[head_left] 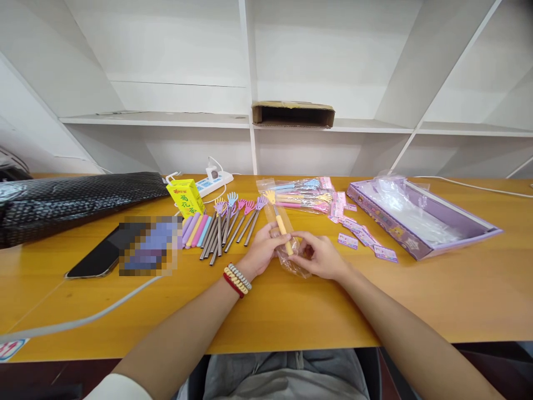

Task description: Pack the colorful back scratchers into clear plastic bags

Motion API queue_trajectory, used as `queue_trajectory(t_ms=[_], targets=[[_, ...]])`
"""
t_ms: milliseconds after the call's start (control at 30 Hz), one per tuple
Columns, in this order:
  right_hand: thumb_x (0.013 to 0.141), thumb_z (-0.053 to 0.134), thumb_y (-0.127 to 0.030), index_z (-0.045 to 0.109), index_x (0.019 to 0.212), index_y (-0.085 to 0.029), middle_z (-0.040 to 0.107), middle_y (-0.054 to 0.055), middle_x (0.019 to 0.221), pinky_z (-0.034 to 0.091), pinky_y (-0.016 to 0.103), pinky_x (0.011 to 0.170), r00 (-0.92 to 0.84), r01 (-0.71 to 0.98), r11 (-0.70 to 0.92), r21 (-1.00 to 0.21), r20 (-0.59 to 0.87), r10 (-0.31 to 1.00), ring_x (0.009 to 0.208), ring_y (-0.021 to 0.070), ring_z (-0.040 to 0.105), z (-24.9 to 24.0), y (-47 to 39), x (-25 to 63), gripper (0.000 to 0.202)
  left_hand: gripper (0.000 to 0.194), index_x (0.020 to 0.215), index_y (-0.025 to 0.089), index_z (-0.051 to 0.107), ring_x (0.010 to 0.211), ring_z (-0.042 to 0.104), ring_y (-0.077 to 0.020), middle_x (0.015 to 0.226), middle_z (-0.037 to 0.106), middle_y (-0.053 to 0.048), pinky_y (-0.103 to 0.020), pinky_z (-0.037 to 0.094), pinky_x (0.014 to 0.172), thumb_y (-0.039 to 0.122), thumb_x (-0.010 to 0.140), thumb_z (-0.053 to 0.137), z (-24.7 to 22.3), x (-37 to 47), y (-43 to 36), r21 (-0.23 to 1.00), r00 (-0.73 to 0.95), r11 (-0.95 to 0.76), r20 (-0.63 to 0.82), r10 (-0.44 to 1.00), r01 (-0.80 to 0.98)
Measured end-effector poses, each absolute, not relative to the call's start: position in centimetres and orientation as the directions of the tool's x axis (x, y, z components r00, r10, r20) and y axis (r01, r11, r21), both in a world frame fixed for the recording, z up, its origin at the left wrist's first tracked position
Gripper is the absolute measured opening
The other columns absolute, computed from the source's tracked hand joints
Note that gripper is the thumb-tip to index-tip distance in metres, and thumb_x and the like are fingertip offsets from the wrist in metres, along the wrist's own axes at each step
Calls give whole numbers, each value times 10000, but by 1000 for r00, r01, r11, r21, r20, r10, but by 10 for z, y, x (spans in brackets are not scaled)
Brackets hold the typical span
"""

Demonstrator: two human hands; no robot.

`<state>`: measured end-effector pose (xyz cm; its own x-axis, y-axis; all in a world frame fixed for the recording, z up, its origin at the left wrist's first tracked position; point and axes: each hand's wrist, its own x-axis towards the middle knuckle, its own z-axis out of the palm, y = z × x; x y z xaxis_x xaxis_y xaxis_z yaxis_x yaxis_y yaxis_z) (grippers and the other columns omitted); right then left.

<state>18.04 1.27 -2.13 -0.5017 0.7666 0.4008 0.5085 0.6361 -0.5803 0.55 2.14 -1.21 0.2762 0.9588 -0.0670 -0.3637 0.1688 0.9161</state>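
Observation:
A yellow back scratcher [281, 225] with a hand-shaped head and a metal shaft lies inside a clear plastic bag [300, 270] in front of me. My left hand [263, 251] is closed on it from the left, thumb across the handle. On the other side, my right hand [322, 256] pinches the bag near the handle's lower end; part of its grip is hidden. Left of my hands are several metal shafts with coloured hand-shaped heads [233, 219] and loose coloured handle sleeves [195, 230]. Bagged back scratchers [302, 194] lie beyond my hands.
To the right, small printed cards [348, 240] lie by a purple display box [416, 244] holding clear bags. Leftward are a yellow drink carton [185, 197], power strip [220, 180], phone [95, 255], black wrapped bundle [83, 200] and white cable [104, 311]. A cardboard box [293, 105] sits on the shelf.

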Motion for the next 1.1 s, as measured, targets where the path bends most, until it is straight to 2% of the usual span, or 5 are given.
queue_trajectory(t_ms=[200, 333, 500, 733, 1100], targets=[[766, 611, -419, 475, 1225, -205, 555, -31, 626, 409, 220, 543, -517, 475, 635, -609, 391, 761, 520, 101, 498, -18, 14, 184, 523, 417, 998, 130, 546, 612, 610, -150, 771, 638, -47, -262, 489, 563, 205, 632, 731, -16, 4, 27, 938, 214, 121, -51, 975, -326], [786, 584, -435, 594, 1024, -180, 515, -29, 578, 375, 216, 520, -541, 452, 669, -590, 415, 731, 498, 89, 446, -14, 14, 191, 350, 420, 997, 126, 546, 631, 619, -160, 781, 646, -58, -287, 506, 592, 210, 629, 729, -17, -1, 33, 936, 165, 80, -24, 986, -342], [674, 682, -505, 657, 940, -174, 486, -48, 505, 325, 211, 482, -617, 435, 683, -587, 358, 701, 454, 73, 377, -16, 16, 191, 425, 460, 1023, 141, 521, 608, 612, -166, 777, 641, -50, -288, 504, 533, 229, 625, 732, -18, -3, 34, 941, 105, 89, -58, 993, -326], [796, 573, -306, 705, 822, -201, 668, 28, 721, 387, 226, 555, -706, 385, 716, -582, 313, 635, 547, 101, 507, -15, 17, 187, 171, 433, 971, 146, 512, 508, 560, -136, 665, 607, -6, -254, 466, 455, 251, 619, 741, -19, 0, 34, 957, 82, 67, -45, 996, -283], [807, 557, -259, 686, 809, -205, 617, 34, 741, 422, 235, 570, -670, 359, 733, -579, 387, 634, 600, 112, 527, -15, 14, 185, 140, 413, 951, 138, 525, 710, 632, -177, 834, 659, -72, -294, 506, 641, 225, 614, 747, -25, -1, 38, 952, 89, 56, -30, 996, -302]])
